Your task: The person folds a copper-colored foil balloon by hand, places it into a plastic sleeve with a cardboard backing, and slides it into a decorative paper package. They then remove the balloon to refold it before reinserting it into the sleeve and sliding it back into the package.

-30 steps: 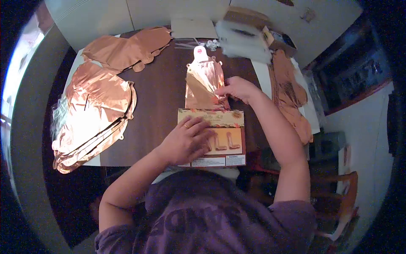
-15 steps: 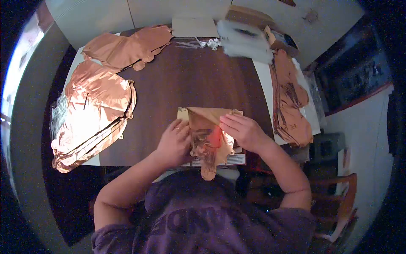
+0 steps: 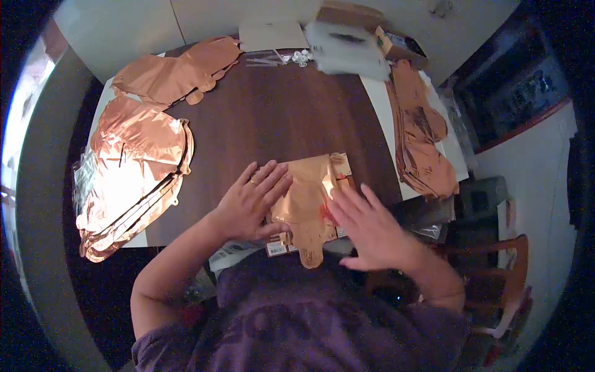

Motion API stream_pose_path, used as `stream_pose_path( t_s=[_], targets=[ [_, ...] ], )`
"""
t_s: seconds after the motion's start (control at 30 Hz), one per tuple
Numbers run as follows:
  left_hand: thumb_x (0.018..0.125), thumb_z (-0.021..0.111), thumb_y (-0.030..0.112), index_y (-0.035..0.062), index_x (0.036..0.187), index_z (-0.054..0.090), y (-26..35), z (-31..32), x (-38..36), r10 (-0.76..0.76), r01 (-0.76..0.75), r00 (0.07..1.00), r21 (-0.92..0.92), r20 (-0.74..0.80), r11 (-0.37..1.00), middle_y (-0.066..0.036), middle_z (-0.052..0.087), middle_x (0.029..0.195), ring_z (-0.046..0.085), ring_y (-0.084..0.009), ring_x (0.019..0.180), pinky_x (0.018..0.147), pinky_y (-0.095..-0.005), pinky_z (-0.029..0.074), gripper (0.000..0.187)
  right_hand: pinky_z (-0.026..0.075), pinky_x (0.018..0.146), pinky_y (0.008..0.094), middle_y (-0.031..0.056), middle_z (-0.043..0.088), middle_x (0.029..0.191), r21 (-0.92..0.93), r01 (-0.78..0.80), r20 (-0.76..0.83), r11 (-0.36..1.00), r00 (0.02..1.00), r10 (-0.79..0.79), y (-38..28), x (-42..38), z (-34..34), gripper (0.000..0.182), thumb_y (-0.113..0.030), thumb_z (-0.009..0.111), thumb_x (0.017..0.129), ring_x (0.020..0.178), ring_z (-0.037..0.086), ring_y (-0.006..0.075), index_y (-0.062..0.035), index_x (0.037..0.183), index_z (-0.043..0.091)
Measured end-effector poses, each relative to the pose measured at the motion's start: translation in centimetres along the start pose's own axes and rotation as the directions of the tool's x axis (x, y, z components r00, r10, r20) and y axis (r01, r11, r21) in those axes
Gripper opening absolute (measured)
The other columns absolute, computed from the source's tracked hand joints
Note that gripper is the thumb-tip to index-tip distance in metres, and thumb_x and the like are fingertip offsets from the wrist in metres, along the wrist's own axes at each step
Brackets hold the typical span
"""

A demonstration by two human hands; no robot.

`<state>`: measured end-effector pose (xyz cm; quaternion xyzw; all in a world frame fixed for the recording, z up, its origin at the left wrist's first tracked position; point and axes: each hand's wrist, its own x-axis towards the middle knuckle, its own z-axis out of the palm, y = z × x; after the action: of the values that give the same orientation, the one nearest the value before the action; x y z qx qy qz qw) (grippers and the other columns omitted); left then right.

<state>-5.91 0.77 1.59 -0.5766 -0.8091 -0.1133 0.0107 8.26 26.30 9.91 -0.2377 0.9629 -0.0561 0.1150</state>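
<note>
A folded copper-coloured foil balloon lies in front of me at the table's near edge, its rounded tail hanging toward my body. Fingers spread, my left hand lies over the balloon's left side, with a ring on one finger. My right hand is open too, its fingertips at the balloon's lower right edge and its thumb stretched apart. Under the balloon a flat piece of card shows at the upper right. A printed label with a barcode peeks out below.
Stacks of copper foil balloons lie at the left, back left and right. At the back are white ribbon rolls, clear sticks, a plastic bag and an open box. A wooden chair stands right.
The balloon's upper flap, gripped by my right hand before, now lies flatter. My right hand has let go and moved down and nearer; my left fingers have straightened over the foil.
</note>
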Motion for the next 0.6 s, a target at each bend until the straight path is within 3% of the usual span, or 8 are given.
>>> stream_pose_path(
  t_s=[0.13, 0.17, 0.27, 0.37, 0.47, 0.5, 0.53, 0.6],
  targets=[
    [0.087, 0.047, 0.066, -0.0003, 0.147, 0.033, 2.4, 0.4, -1.1, -0.016, 0.015, 1.0, -0.034, -0.01, 0.999, -0.021, 0.033, 0.153, 0.03, -0.0385, 0.142, 0.115, -0.0546, 0.021, 0.09, 0.026, 0.112, 0.0564, 0.0211, 0.04, 0.146, -0.396, -0.067, -0.277, 0.916, 0.96, -0.049, -3.1, -0.5, 5.5, 0.067, -0.032, 0.066, 0.083, 0.138, 0.034, 0.038, -0.0013, 0.139, 0.044],
    [0.087, 0.048, 0.065, 0.0, 0.147, 0.033, 3.0, 0.5, -1.3, -0.015, 0.015, 1.0, -0.052, -0.005, 0.999, -0.021, 0.033, 0.153, 0.03, -0.0384, 0.142, 0.115, -0.0544, 0.021, 0.09, 0.033, 0.109, 0.0567, 0.0201, 0.046, 0.142, -0.309, -0.103, -0.38, 0.945, 0.925, -0.024, -3.0, -0.1, 7.8, 0.051, -0.021, 0.059, 0.088, 0.133, 0.042, 0.0378, -0.0041, 0.135, 0.051],
    [0.086, 0.051, 0.064, 0.0003, 0.148, 0.032, 3.9, 0.1, -1.4, -0.055, 0.056, 0.998, -0.085, 0.02, 0.995, -0.022, 0.032, 0.153, 0.029, -0.0398, 0.142, 0.116, -0.0546, 0.02, 0.091, 0.039, 0.106, 0.0531, 0.0186, 0.053, 0.135, -0.188, -0.088, -0.536, 0.978, 0.844, -0.027, -2.3, 0.4, 10.7, 0.042, -0.017, 0.058, 0.088, 0.127, 0.049, 0.0375, -0.0039, 0.128, 0.058],
    [0.085, 0.053, 0.066, 0.002, 0.15, 0.029, 3.0, 0.0, -1.5, -0.09, 0.084, 0.996, -0.329, -0.003, 0.941, -0.02, 0.027, 0.156, 0.022, -0.0375, 0.146, 0.118, -0.0512, 0.015, 0.094, 0.039, 0.108, 0.0498, 0.0203, 0.052, 0.138, -0.163, -0.082, -0.546, 0.983, 0.837, -0.021, -1.8, 0.2, 10.7, 0.046, -0.016, 0.055, 0.087, 0.126, 0.052, 0.0361, -0.0023, 0.131, 0.054],
    [0.091, 0.054, 0.049, 0.0002, 0.148, 0.032, 2.4, 0.0, -1.7, -0.428, -0.055, 0.853, -0.866, -0.3, 0.496, -0.021, 0.037, 0.15, 0.032, -0.0339, 0.142, 0.116, -0.0452, 0.022, 0.078, 0.042, 0.106, 0.045, 0.0185, 0.058, 0.13, 0.077, -0.09, -0.612, 0.993, 0.782, 0.118, -1.6, -0.2, 8.0, 0.036, -0.015, 0.057, 0.092, 0.121, 0.056, 0.0325, -0.0009, 0.125, 0.059],
    [0.091, 0.055, 0.04, 0.0006, 0.146, 0.036, 2.3, -0.1, -1.1, -0.545, -0.166, 0.747, -0.901, -0.381, 0.402, -0.019, 0.039, 0.148, 0.035, -0.03, 0.139, 0.115, -0.0414, 0.023, 0.07, 0.044, 0.104, 0.0433, 0.0172, 0.059, 0.128, 0.309, -0.131, -0.65, 0.942, 0.694, 0.31, -1.8, -0.3, 7.3, 0.033, -0.015, 0.056, 0.094, 0.118, 0.057, 0.0315, -0.0006, 0.123, 0.06],
    [0.091, 0.057, 0.038, 0.0004, 0.145, 0.038, 2.6, -0.5, -1.0, -0.548, -0.147, 0.715, -0.859, -0.435, 0.49, -0.019, 0.04, 0.148, 0.035, -0.0301, 0.139, 0.115, -0.0414, 0.024, 0.068, 0.045, 0.102, 0.0417, 0.0159, 0.06, 0.125, 0.525, -0.146, -0.634, 0.839, 0.591, 0.5, -2.2, -0.3, 6.7, 0.03, -0.016, 0.056, 0.095, 0.116, 0.058, 0.0306, -0.0003, 0.121, 0.061],
    [0.089, 0.061, 0.035, 0.0009, 0.141, 0.042, 3.9, -1.8, -0.4, -0.547, -0.078, 0.675, -0.786, -0.494, 0.614, -0.02, 0.041, 0.146, 0.036, -0.0325, 0.138, 0.115, -0.0438, 0.025, 0.065, 0.049, 0.097, 0.0416, 0.0124, 0.06, 0.121, 0.982, 0.042, -0.185, 0.184, 0.396, 0.9, -2.3, -0.3, 6.4, 0.03, -0.02, 0.057, 0.098, 0.112, 0.059, 0.0302, -0.0004, 0.12, 0.061]
  ],
)
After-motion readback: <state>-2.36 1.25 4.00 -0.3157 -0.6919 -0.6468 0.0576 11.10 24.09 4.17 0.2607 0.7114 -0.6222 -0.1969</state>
